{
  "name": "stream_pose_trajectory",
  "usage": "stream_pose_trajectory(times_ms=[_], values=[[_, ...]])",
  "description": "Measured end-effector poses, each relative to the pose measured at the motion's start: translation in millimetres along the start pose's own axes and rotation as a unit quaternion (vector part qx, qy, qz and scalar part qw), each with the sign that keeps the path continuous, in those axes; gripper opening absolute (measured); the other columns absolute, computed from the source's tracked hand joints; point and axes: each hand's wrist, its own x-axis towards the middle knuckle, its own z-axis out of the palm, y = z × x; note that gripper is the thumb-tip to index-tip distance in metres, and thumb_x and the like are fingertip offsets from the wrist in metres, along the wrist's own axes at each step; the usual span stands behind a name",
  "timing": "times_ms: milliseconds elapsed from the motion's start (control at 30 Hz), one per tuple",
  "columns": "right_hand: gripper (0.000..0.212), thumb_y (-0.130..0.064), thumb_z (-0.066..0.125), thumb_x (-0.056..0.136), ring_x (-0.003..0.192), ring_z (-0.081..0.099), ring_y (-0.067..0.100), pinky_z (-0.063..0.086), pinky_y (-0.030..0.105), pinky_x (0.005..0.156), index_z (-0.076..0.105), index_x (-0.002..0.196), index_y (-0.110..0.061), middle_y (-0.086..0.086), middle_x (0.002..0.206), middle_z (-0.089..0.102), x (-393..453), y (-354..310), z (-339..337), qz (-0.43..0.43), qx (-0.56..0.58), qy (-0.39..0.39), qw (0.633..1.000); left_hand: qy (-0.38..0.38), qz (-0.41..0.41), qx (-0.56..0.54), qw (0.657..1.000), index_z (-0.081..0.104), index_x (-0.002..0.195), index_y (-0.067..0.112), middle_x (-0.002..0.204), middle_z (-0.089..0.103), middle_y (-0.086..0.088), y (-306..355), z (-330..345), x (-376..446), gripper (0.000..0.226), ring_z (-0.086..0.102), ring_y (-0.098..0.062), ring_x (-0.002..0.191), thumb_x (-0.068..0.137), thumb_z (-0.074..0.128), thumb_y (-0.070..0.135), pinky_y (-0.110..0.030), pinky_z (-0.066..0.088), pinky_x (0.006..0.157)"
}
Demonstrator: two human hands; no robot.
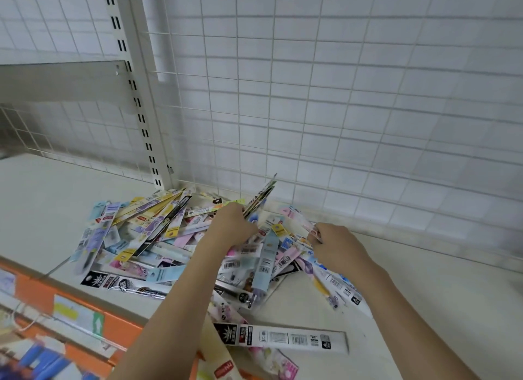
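White with a black end, one long packet (283,338) lies alone on the near shelf (424,309). Farther in, over the packet pile (158,246), the right hand (336,246) pinches a pink packet (300,221) at the right, and the left hand (232,224) grips a raised bundle (260,198) near the wire grid (311,96).

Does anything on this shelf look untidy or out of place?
Yes. The long narrow packets lie in a loose heap on the shelf, crossing at all angles, some with the barcode side up. One black-and-white packet lies apart from the heap, nearer the front.
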Motion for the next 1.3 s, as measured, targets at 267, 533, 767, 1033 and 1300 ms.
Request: stream_pose_trajectory(times_ms=[267, 533, 767, 1033, 1300], values=[[0.041, -0.041, 0.053, 0.090, 0.051, 0.049, 0.019, 0.040, 0.028, 0.052, 0.038, 0.058, -0.019, -0.001, 0.054, 0.045, -1, -38, 7, -0.051, 0.067, -0.031, 0.996, 0.110, 0.058, -0.147, 0.981, 0.050, 0.097, 0.009, 0.070, 0.057, 0.001, 12, -18, -8, 0.008, 0.049, -0.013, 0.058, 0.091, 0.051, 0.015, -0.022, 0.038, 0.047], [0.033, -0.040, 0.063, 0.084, 0.059, 0.051, 0.017, 0.034, 0.025, 0.048, 0.050, 0.071, -0.012, -0.002, 0.063, 0.049, 3, -55, 24, -0.013, 0.082, -0.078, 0.994, 0.185, 0.073, -0.273, 0.941, 0.056, 0.100, 0.005, 0.079, 0.065, 0.003, 10, -35, -16, 0.016, 0.053, -0.011, 0.064, 0.096, 0.047, 0.018, -0.015, 0.044, 0.051], [0.014, -0.024, 0.058, 0.086, 0.062, 0.056, 0.018, 0.039, 0.023, 0.048, 0.056, 0.080, -0.011, 0.003, 0.073, 0.059, 1, -46, 9, 0.008, 0.184, -0.075, 0.980, 0.239, 0.066, -0.309, 0.918, 0.049, 0.098, 0.013, 0.074, 0.058, 0.007, 15, -51, -31, 0.017, 0.048, -0.006, 0.061, 0.100, 0.039, 0.027, -0.016, 0.042, 0.053], [0.028, -0.020, 0.050, 0.088, 0.053, 0.039, 0.017, 0.028, 0.027, 0.049, 0.040, 0.062, -0.015, -0.001, 0.058, 0.042, -23, -26, -9, 0.015, 0.217, -0.020, 0.976, 0.192, 0.032, -0.311, 0.930, 0.042, 0.076, 0.015, 0.063, 0.041, -0.002, 15, -44, -49, 0.023, 0.040, -0.019, 0.051, 0.096, 0.043, 0.026, -0.032, 0.039, 0.058], [0.040, -0.050, 0.055, 0.087, 0.057, 0.057, 0.022, 0.041, 0.029, 0.052, 0.054, 0.071, -0.014, 0.003, 0.062, 0.060, -54, -16, -4, 0.001, 0.160, -0.001, 0.987, 0.160, 0.013, -0.229, 0.960, 0.039, 0.065, 0.012, 0.053, 0.034, -0.004, 18, -29, -84, 0.033, 0.034, -0.021, 0.054, 0.090, 0.055, 0.026, -0.033, 0.034, 0.059]])
